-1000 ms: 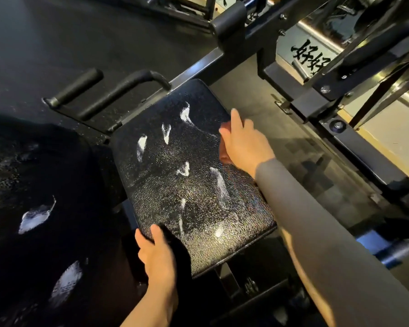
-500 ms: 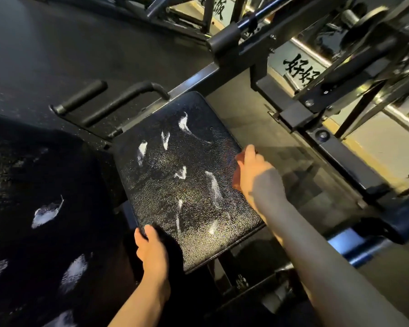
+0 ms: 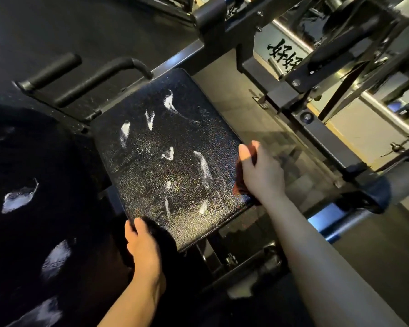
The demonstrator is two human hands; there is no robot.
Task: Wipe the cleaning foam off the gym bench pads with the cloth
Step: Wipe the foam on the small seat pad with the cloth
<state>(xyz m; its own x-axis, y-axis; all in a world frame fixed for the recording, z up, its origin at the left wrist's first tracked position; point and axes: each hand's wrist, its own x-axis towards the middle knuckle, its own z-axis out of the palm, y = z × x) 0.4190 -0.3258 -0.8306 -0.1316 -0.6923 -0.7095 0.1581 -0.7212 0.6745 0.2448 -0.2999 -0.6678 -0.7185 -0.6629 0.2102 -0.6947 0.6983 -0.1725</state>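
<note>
A: Item one, the seat pad [image 3: 175,166]. Location?

B: Centre of view, tilted, mounted on the bench frame [image 3: 300,135]. Black textured cover, wet sheen, white foam streaks [image 3: 204,166] scattered over the middle and far part. A second pad [image 3: 33,208] lies at the left, also carrying foam patches [image 3: 18,199], untouched by either hand.

A: Item two, the cloth [image 3: 240,185].

B: Reddish, mostly hidden under the right hand [image 3: 260,173], at the pad's right edge, near the lower corner. Only a fringe shows by the thumb and the wrist.

A: Grip on it?

B: The right hand's fingers curl over the edge and clamp the cloth against the side of the pad; the thumb lies on the top face. The forearm comes in long from the lower right, wrist nearly straight.

A: Item three, the other hand.

B: Left hand [image 3: 142,241] at the pad's near corner, fingers bent over the edge, holding it; judged to be steadying the pad.

A: Handling note for the step?

B: Judgement only: the edge looks nearly covered, the top face not. Best to bring the cloth flat onto the top, sweep in overlapping passes from the far end toward the near edge, gather foam rather than smear it, and refold to a dry face when loaded. Keep the left hand bracing. Then the left pad.
</note>
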